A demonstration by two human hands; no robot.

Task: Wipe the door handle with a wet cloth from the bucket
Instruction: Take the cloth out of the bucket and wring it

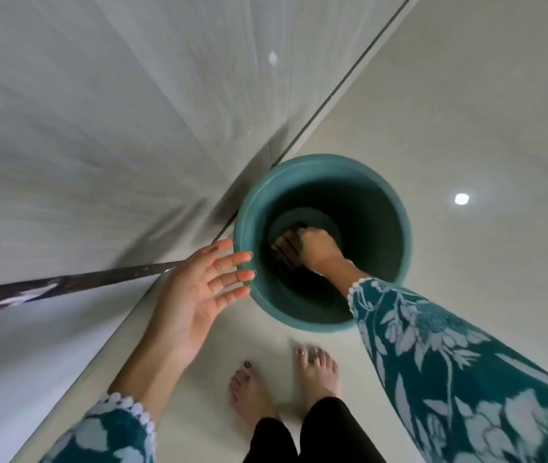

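Note:
A teal bucket (396, 208) stands on the pale floor beside the door. My right hand (312, 250) reaches deep inside it and is closed on a dark cloth (288, 248) at the bottom. My left hand (199, 289) hovers open at the bucket's left rim, fingers spread, fingertips at or just off the rim. A long dark bar (65, 287), seemingly the door handle, sticks out from the grey door at the left, blurred.
The grey door (99, 111) fills the left half, its bottom edge running diagonally along the glossy tiled floor (466, 111). My bare feet (282, 379) stand just in front of the bucket. Open floor lies to the right.

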